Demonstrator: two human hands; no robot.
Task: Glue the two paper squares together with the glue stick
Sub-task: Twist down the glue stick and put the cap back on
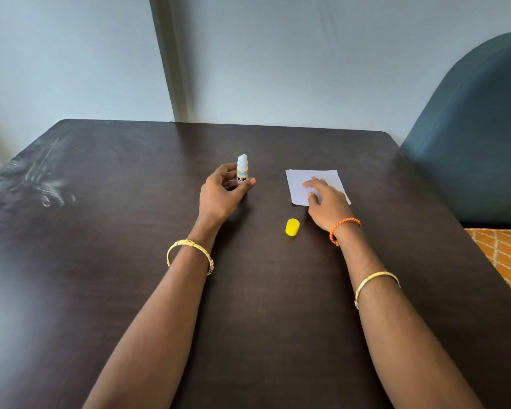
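A white glue stick (242, 171) stands upright on the dark table (101, 261), its cap off and the white glue tip showing. My left hand (222, 194) is wrapped around its lower body. The yellow cap (292, 227) lies on the table nearer to me, between my two hands. White paper (307, 180) lies flat to the right; I see one sheet outline and cannot tell whether two squares are stacked. My right hand (326, 203) rests on its near right part with the fingers spread flat.
A blue-green padded chair back (478, 128) rises past the table's right edge, with an orange patterned cushion (505, 255) below it. A pale wall runs behind the far edge. Whitish smears (48, 184) mark the table's left side.
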